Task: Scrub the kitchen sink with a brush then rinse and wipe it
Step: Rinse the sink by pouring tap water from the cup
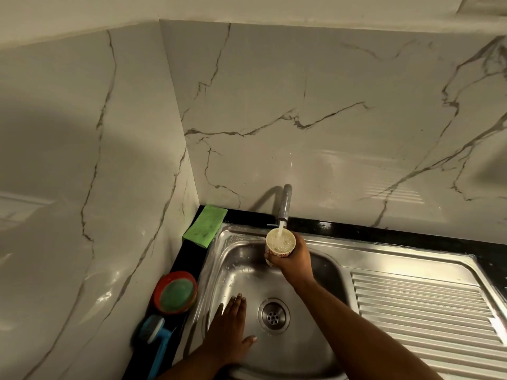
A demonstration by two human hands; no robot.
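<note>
My right hand [293, 260] grips a small patterned cup [280, 242] under the steel tap [285, 204], and running water fills the cup. My left hand [230, 327] lies flat with straight fingers on the wet floor of the steel sink [219, 259], left of the drain [273, 315]. Soapy streaks cling to the sink's left and back walls. A blue-handled brush [156, 338] lies on the black counter left of the sink.
A green cloth [205, 226] lies at the back left corner. A red dish holding a green soap pad [175, 293] sits on the counter strip beside the brush. The ribbed draining board [422, 311] spreads to the right. Marble walls close the left and back.
</note>
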